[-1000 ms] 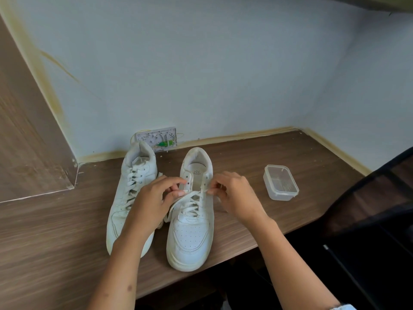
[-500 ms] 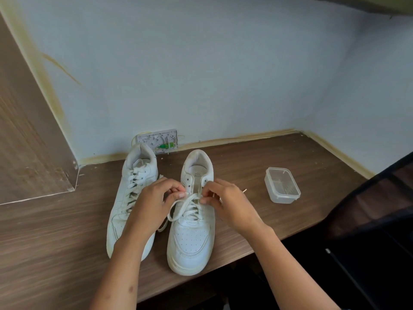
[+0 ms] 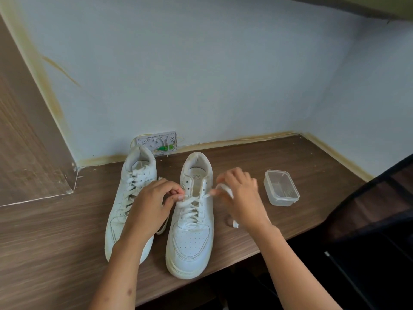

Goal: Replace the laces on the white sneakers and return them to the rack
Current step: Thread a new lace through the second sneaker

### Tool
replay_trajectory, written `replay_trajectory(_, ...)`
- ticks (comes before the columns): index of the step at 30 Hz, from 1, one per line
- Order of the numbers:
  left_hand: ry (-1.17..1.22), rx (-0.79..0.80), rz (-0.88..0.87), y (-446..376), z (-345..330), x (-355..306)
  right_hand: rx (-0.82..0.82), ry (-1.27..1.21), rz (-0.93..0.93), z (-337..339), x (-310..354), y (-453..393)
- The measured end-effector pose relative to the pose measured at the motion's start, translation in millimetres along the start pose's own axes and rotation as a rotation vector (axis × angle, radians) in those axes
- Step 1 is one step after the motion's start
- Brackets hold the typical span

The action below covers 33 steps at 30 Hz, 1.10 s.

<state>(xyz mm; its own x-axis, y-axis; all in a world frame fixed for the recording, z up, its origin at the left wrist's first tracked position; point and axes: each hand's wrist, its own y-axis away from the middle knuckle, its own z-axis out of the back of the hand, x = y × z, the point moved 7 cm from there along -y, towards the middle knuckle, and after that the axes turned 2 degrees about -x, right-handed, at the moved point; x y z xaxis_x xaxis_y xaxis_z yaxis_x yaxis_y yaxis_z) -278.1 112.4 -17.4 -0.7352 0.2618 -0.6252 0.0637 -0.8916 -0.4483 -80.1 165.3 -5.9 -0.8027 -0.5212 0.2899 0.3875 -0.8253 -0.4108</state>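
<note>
Two bare hands at work, each grip clamped on a lace end. Left hand (image 3: pixel 149 206): thumb and forefinger pinch the flat white lace (image 3: pixel 190 203) at the left eyelets of the right-hand white leather sneaker (image 3: pixel 191 217). Right hand (image 3: pixel 242 199): fingers curled round the lace's other end, slightly blurred. Second white sneaker (image 3: pixel 128 198), laced, just left, partly under the left wrist. Both stand on the brown wood-grain surface (image 3: pixel 44 253), toes near. Clear lidded plastic box (image 3: pixel 281 187) to the right; white wall socket (image 3: pixel 157 143) at the far wall.
</note>
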Motion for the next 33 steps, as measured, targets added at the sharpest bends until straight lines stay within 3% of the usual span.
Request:
replay_trajectory(3, 0.011, 0.003, -0.001, 1, 1, 1, 0.118, -0.075, 0.174, -12, 26, 3)
replay_trajectory(7, 0.012, 0.006, -0.005, 1, 1, 0, 0.067, 0.018, 0.21, -13, 31, 5)
replay_trajectory(10, -0.028, 0.002, -0.02, 1, 1, -2, 0.013, 0.128, 0.123, -5, 22, 1)
replay_trajectory(14, -0.066, -0.005, -0.018, 1, -1, -6, 0.012, 0.206, -0.161, 0, -18, 0)
replay_trajectory(19, 0.018, 0.099, 0.122, 0, -10, -5, 0.065, 0.224, -0.254, -7, -20, 3)
replay_trajectory(23, 0.173, 0.323, 0.325, 9, -7, -3, 0.068, 0.074, -0.244, 2, -12, 3)
replay_trajectory(26, 0.364, 0.434, 0.366, 17, 2, -14, 0.072, -0.217, -0.296, 16, -5, 6)
replay_trajectory(29, 0.595, 0.336, 0.325, 11, 15, -33, 0.379, -0.693, -0.323, 16, 22, 13)
replay_trajectory(31, 0.701, 0.238, 0.295, 7, 19, -44, 0.595, -0.885, -0.269, 14, 51, 22)
replay_trajectory(33, 0.758, 0.162, 0.28, 5, 19, -49, 0.661, -0.985, -0.207, 13, 71, 24)
